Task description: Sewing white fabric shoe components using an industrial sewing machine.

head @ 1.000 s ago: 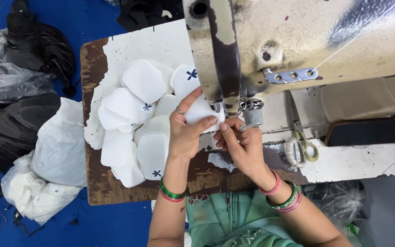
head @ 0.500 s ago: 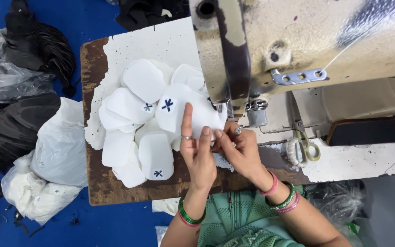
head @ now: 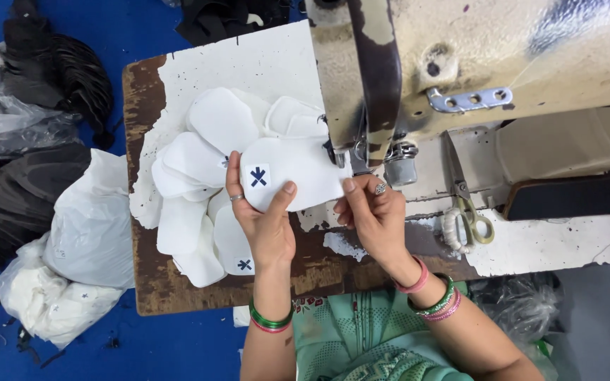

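My left hand [head: 266, 219] grips a white fabric piece [head: 298, 173] with a small dark blue mark, thumb on top and fingers beneath its left end. My right hand [head: 372, 212] pinches the same piece at its right edge, just below the needle and presser foot [head: 351, 159] of a worn cream sewing machine [head: 474, 63]. The piece lies flat, its right end under the machine head. A heap of similar white fabric pieces [head: 199, 183] lies to the left on the table.
Scissors with pale green handles [head: 467, 204] lie on the machine bed to the right. The chipped wooden table [head: 142, 268] ends at left. White bags [head: 72, 261] and dark and clear plastic bundles [head: 22, 120] sit on the blue floor.
The white piece has slid left out from under the needle. My left hand shifted from a flat press with raised finger to holding the piece's left end; my right hand stays at its right edge.
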